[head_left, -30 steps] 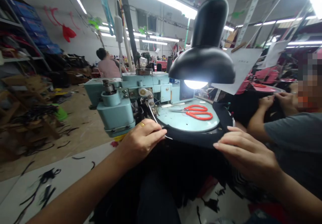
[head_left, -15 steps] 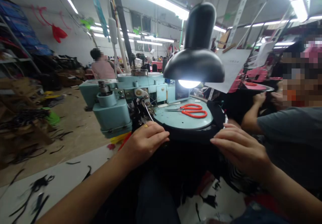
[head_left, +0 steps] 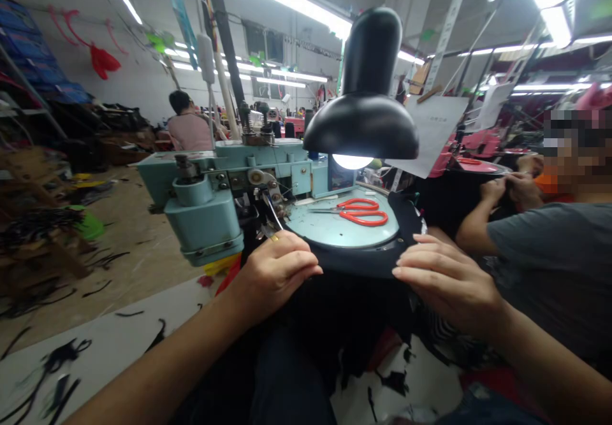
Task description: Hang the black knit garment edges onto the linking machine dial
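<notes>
Black fabric [head_left: 354, 266] is draped along the front rim of a round, pale blue-green machine plate [head_left: 329, 234]. My left hand [head_left: 282, 271] pinches the fabric's edge near the machine's working parts; a ring shows on one finger. On the other side, my right hand [head_left: 444, 278] grips the same cloth between thumb and fingers, with the thumb mostly hidden. Between both hands the edge runs fairly straight. Scissors with red handles [head_left: 363, 213] lie on the plate, apart from my hands. The sewing machine [head_left: 205, 215] stands just left of the plate.
A black lamp [head_left: 361, 125] shines low over the plate. To the right sits a co-worker in a grey shirt [head_left: 554, 259], hands raised at another machine. Another person [head_left: 189, 125] sits far back left. Black scraps [head_left: 62, 355] lie on a white surface at lower left.
The view has shifted a little, so the machine, lamp and scissors appear slightly farther left. Both my hands keep hold of the fabric. The co-worker's hands have come closer together.
</notes>
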Demonstrator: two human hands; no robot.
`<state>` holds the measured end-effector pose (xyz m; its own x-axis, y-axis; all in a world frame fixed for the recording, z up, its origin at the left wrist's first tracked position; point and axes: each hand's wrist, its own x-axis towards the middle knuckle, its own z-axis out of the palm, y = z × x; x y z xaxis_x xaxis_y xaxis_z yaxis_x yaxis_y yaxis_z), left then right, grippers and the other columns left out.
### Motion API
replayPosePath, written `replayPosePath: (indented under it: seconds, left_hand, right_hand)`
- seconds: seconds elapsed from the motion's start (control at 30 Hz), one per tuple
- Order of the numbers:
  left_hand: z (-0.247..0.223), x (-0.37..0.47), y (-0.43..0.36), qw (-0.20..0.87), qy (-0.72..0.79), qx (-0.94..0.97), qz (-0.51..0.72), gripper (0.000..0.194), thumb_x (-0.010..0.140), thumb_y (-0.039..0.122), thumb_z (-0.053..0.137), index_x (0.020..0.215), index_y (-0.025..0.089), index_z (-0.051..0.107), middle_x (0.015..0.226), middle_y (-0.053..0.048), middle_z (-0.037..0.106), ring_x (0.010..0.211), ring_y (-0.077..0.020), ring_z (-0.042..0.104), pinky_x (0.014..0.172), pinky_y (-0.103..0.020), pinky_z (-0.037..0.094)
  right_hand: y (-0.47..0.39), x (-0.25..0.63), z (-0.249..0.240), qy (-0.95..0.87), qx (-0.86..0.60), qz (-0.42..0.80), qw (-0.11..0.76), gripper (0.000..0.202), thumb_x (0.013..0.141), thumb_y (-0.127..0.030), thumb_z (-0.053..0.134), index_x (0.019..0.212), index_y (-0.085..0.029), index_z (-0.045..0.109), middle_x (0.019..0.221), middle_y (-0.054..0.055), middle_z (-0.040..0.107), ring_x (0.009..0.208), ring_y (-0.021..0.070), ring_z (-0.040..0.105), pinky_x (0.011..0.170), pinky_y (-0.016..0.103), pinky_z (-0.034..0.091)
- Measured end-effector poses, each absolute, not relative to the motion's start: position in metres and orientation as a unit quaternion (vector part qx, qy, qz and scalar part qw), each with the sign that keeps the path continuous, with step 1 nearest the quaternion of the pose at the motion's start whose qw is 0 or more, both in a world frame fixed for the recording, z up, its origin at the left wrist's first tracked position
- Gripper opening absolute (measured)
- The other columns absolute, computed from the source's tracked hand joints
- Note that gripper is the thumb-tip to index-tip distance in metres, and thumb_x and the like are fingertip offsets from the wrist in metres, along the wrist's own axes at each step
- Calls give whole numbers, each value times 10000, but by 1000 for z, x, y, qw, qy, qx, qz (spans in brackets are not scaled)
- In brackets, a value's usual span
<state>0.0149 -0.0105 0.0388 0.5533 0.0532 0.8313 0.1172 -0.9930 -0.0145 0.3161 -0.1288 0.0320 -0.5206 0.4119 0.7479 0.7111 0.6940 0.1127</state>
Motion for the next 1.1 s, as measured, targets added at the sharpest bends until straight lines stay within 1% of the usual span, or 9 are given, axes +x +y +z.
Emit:
replayPosePath:
  seconds: [0.1, 0.27, 0.37, 0.47, 0.57, 0.67, 0.77, 0.9, 1.1]
  left_hand:
    - [35, 16, -13, 89, -48, -874, -474, 168, 826, 83, 722, 969, 155, 668, 848, -52, 682, 824, -168, 625, 747, -305, 553]
    - [34, 25, -20, 45, -77, -864, -496, 116, 826, 152, 749, 904, 165, 663, 813, -31, 672, 793, -150, 625, 741, -285, 555]
    - [37, 27, -21, 69, -69, -873, -479, 142, 833, 118, 730, 949, 167, 664, 844, -42, 678, 815, -161, 624, 746, -297, 557]
    - [41, 25, -19, 44, -62, -886, -457, 150, 837, 169, 742, 968, 171, 669, 855, -43, 688, 823, -163, 634, 760, -301, 563]
    - [42, 24, -18, 10, -65, -885, -460, 126, 835, 149, 739, 937, 174, 669, 832, -28, 688, 815, -151, 636, 765, -285, 560]
    - [41, 25, -19, 39, -60, -880, -470, 162, 817, 92, 737, 943, 165, 668, 832, -33, 680, 811, -155, 632, 746, -283, 554]
    - [40, 27, -20, 51, -56, -883, -463, 162, 823, 139, 748, 963, 172, 674, 848, -39, 683, 813, -163, 637, 735, -289, 555]
    - [42, 30, -21, -3, -71, -880, -470, 115, 815, 171, 763, 889, 173, 675, 808, -27, 683, 803, -155, 642, 758, -283, 562]
    - [42, 33, -21, 21, -62, -883, -464, 128, 835, 196, 748, 946, 184, 685, 833, -32, 682, 810, -157, 638, 743, -289, 557]
  right_hand:
    - [-127, 315, 32, -842, -338, -210, 364, 246, 869, -41, 644, 1063, -181, 700, 1021, 66, 729, 978, 182, 680, 1048, 450, 488]
    - [-118, 315, 47, -879, -314, -190, 304, 190, 915, -77, 584, 1039, -194, 666, 1158, 86, 726, 1089, 198, 665, 1079, 465, 448]
    - [-108, 325, 59, -877, -340, -195, 276, 171, 933, -98, 559, 1049, -188, 647, 1077, 80, 744, 977, 177, 701, 1092, 464, 421]
    - [-106, 337, 60, -856, -371, -220, 286, 154, 923, -112, 588, 1030, -191, 666, 927, 43, 739, 853, 163, 704, 1077, 479, 425]
    - [-114, 342, 47, -855, -321, -241, 328, 167, 879, -83, 643, 1012, -179, 676, 984, 58, 743, 976, 195, 700, 1106, 494, 405]
    - [-125, 340, 32, -844, -312, -266, 346, 244, 856, -55, 669, 1071, -172, 681, 1024, 65, 750, 1006, 205, 702, 1119, 489, 403]
    - [-130, 337, 28, -838, -325, -269, 348, 270, 846, -52, 677, 1086, -176, 692, 1004, 58, 756, 946, 198, 721, 1091, 463, 448]
    - [-130, 334, 31, -849, -303, -265, 341, 245, 845, -43, 668, 1063, -151, 700, 1051, 88, 758, 1027, 222, 711, 1076, 454, 471]
    - [-125, 333, 32, -842, -318, -262, 347, 211, 853, -59, 673, 1038, -156, 702, 1097, 107, 753, 1080, 229, 699, 1075, 432, 474]
